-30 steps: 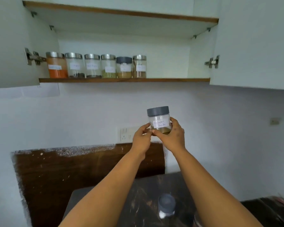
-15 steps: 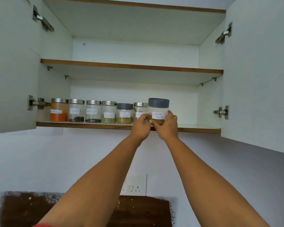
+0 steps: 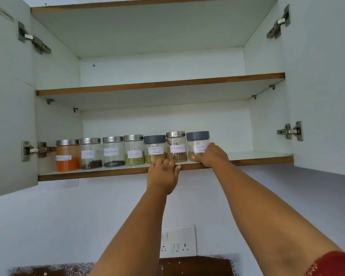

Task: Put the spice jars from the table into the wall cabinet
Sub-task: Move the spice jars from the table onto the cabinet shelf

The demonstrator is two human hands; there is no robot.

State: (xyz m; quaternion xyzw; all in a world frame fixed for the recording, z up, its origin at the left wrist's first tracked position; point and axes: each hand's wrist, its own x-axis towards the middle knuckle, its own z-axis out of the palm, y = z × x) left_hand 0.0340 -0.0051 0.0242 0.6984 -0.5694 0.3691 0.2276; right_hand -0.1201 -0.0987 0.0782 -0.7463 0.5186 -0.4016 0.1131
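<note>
A clear glass spice jar with a grey lid and a handwritten white label (image 3: 198,146) stands at the right end of a row of seven jars on the lower shelf (image 3: 263,156) of an open white wall cabinet. The right hand (image 3: 211,155), arm raised, curls around its right side and base. The left hand (image 3: 163,173) rests loose-fingered at the brown shelf edge, below a steel-lidded cinnamon jar (image 3: 176,146).

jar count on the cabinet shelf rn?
7, one row on the lower shelf, left to right. None visibly hidden.
</note>
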